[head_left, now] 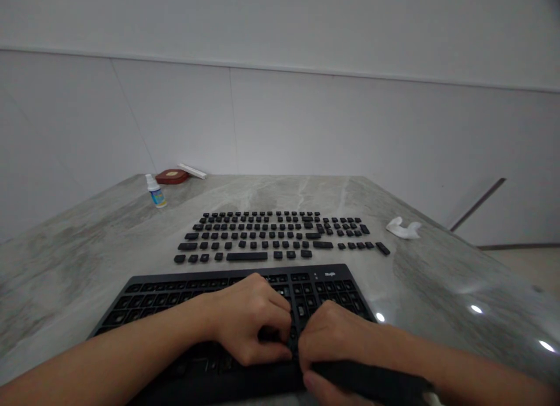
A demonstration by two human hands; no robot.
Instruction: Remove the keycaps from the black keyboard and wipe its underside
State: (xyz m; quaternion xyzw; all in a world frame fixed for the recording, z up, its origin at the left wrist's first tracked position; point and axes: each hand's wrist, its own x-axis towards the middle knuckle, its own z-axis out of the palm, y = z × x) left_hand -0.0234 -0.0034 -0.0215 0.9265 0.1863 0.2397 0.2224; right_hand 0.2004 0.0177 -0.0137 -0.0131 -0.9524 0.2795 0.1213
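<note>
A black keyboard lies in front of me with its keycaps off, showing rows of bare key sockets. My left hand rests over its middle right part, fingers curled and thumb drawn in; what they hold, if anything, is hidden. Close beside it, my right hand is closed around a long black-handled tool. The tool's far end is light-coloured and its working tip is out of sight. Beyond the keyboard, loose black keycaps are laid out in keyboard order, with a long space bar in the nearest row.
A small white spray bottle stands at the back left of the marble-patterned table. Behind it lie a reddish-brown case and a white flat object. Crumpled white tissue lies right of the keycaps. A pale wall closes the back.
</note>
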